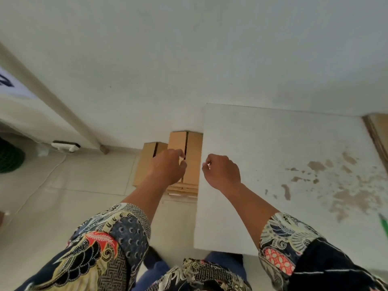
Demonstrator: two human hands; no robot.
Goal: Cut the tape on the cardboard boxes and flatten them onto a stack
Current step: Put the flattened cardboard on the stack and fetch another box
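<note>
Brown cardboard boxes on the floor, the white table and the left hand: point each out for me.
Taller brown cardboard box (194, 152): head view, right top flap.
Lower brown cardboard box (144, 162): head view, left top flap.
White table (273, 148): head view, bare top surface.
Left hand (168, 169): head view, back of hand.

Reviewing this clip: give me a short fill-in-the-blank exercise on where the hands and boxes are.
1. The left hand reaches over the taller cardboard box, which stands on the ____.
2. The right hand hovers over the white ____'s edge.
3. The shorter cardboard box sits to the ____ of the taller one.

Missing words: floor; table; left
</note>
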